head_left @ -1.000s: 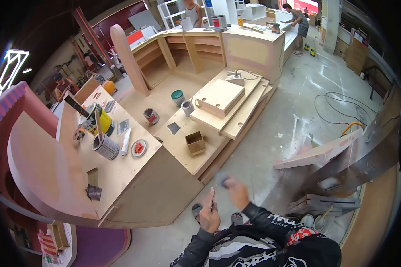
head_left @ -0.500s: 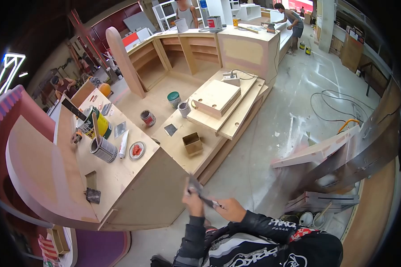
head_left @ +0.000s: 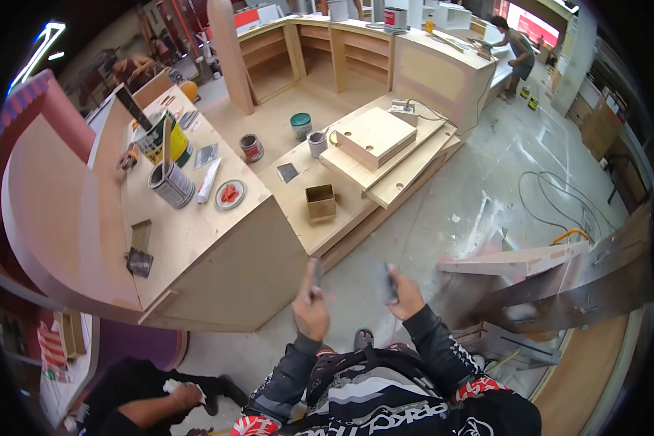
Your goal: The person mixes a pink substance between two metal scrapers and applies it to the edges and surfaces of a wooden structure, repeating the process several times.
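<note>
In the middle of the head view, my left hand [head_left: 311, 314] is raised and closed around a thin grey scraper blade [head_left: 317, 273], seen nearly edge-on and blurred. To its right, my right hand [head_left: 407, 294] is closed on a dark, flat putty scraper [head_left: 385, 283], also smeared by motion. The hands are apart, with floor visible between them. Left of them stands a wooden counter [head_left: 218, 272]. On its top are a plate of red putty [head_left: 231, 195], a white tube [head_left: 208, 182], an open grey can [head_left: 171, 184] and a dark-smeared scraper [head_left: 139, 261].
A low wooden platform [head_left: 305, 240] carries a square metal tin [head_left: 320, 203] and stacked boards [head_left: 376, 138]. At right, a long panel [head_left: 512, 260] and a cable [head_left: 552, 196] lie near the floor. A person's arm [head_left: 156, 410] with a white cloth is at bottom left. Another person [head_left: 516, 51] bends at the back right.
My hands have separated, the right one moving right with its scraper. The view has shifted, and another person's arm and leg have come in at bottom left.
</note>
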